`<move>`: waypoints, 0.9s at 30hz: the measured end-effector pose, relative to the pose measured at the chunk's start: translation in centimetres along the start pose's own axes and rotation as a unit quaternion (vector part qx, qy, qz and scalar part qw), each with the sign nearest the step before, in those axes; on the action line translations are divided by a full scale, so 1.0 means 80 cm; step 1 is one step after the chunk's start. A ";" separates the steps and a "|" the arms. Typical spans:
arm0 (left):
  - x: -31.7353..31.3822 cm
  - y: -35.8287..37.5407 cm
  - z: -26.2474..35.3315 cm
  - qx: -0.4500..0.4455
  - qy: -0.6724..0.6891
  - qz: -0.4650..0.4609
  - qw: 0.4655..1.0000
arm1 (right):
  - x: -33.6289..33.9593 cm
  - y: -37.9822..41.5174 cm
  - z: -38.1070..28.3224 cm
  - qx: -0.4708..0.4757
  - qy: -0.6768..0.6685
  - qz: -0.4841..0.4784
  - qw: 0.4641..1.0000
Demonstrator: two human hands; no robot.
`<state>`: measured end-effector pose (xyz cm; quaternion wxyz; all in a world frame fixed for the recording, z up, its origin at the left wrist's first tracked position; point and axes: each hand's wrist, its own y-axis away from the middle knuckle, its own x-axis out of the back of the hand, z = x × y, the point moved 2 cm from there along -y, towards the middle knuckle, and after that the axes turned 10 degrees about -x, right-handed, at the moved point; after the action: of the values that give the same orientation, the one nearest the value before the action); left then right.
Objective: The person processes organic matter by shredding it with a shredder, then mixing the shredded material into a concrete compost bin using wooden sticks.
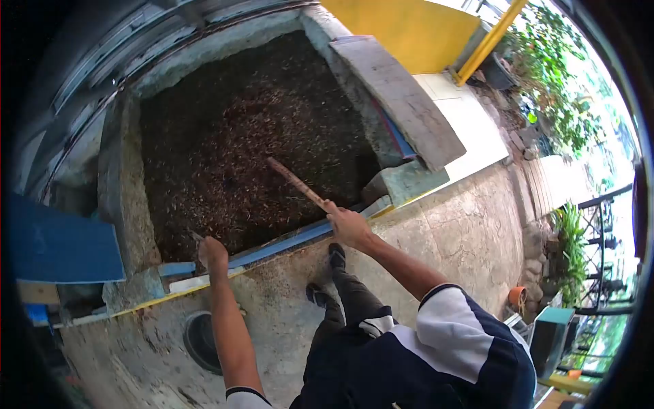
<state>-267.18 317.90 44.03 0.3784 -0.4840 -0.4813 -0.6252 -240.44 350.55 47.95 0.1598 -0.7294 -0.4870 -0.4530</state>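
Observation:
My right hand (349,225) is closed around one end of a flat wooden stick (294,178). The stick's far end points up and left over dark soil (252,136) strewn with brown, chip-like bits, inside a concrete bed. My left hand (214,254) is closed at the bed's near edge, lower left. A small greyish tip (196,236) sticks out beyond its fingers; what it belongs to is hidden. A blue board (286,244) runs along the near edge between my hands.
A wooden plank (402,95) lies on the bed's right wall. A blue panel (68,238) stands at the left. On the concrete floor (436,232), a dark round tub (204,341) sits beside my left forearm. Plants (555,88) and an orange pot (518,296) are at the right.

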 end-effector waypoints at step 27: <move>-0.026 0.125 0.034 -0.141 0.085 0.089 0.982 | -0.056 0.069 0.025 -0.133 0.010 0.030 0.991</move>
<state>-256.62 318.06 44.52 0.4001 -0.5185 -0.3095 -0.6894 -235.20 346.75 44.31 0.0798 -0.7543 -0.3984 -0.5157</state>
